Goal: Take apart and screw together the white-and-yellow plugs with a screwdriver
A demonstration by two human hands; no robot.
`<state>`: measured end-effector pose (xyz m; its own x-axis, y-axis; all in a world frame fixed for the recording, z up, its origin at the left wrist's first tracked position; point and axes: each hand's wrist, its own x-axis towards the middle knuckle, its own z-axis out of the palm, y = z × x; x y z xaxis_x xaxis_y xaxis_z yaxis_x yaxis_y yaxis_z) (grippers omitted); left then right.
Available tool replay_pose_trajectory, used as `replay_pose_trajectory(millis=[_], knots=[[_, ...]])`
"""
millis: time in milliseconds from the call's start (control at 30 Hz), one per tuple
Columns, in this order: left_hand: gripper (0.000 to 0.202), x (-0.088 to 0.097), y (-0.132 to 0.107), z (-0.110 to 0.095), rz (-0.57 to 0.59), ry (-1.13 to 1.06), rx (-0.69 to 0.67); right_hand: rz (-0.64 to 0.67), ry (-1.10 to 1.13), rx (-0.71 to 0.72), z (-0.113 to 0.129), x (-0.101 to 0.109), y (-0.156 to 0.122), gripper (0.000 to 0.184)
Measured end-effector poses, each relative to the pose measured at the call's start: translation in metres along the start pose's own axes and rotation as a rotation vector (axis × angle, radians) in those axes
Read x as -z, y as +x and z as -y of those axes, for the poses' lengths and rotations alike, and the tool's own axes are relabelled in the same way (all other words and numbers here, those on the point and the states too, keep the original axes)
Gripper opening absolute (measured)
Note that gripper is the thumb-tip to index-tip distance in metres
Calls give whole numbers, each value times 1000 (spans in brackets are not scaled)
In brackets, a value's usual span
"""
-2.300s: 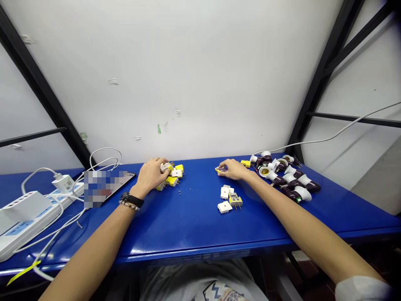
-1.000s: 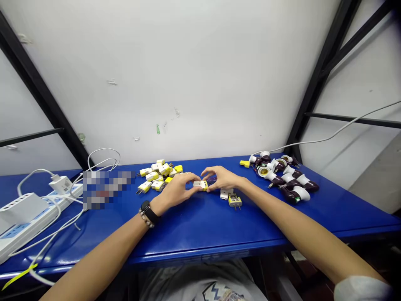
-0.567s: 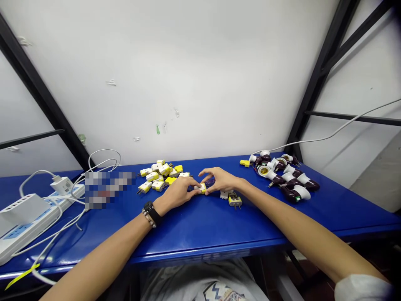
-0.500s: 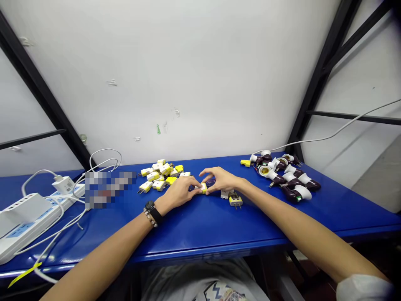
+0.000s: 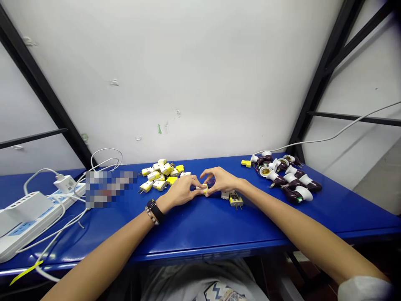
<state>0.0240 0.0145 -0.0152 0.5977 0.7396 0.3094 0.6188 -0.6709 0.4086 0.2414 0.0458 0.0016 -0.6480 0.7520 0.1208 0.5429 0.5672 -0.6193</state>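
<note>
Midway along the desk (image 5: 188, 225), the left hand (image 5: 182, 189) and right hand (image 5: 223, 180) pinch and partly hide a white-and-yellow plug (image 5: 205, 190). Heaped plugs (image 5: 165, 169) lie left, a two-pin plug (image 5: 235, 201) near right, lamp sockets (image 5: 293, 182) farther right.

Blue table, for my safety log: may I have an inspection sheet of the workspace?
Surface: blue table, glossy.
Job's things: small yellow-and-white piece held near the middle; pronged plug to its right; plug pile to its left.
Clutter: lamp sockets heaped at right; pixelated item at left.
Hands: left hand pinches the piece; right hand curves around it, grip partly hidden.
Cables: white cables loose by the power strip; grey cable rising rightward.
Surroundings: marked white wall; black frame.
</note>
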Motion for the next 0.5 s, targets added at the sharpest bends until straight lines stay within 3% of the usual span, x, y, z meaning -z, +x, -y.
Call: replay_pose_trajectory(millis=[133, 300, 500], knots=[[27, 11, -3, 6, -23, 6, -78, 15, -15, 23, 2, 2, -1, 71], [31, 30, -8, 26, -173, 106, 16, -8, -11, 24, 6, 6, -3, 31], [26, 33, -12, 34, -35, 194, 84, 84, -7, 9, 3, 7, -2, 23]])
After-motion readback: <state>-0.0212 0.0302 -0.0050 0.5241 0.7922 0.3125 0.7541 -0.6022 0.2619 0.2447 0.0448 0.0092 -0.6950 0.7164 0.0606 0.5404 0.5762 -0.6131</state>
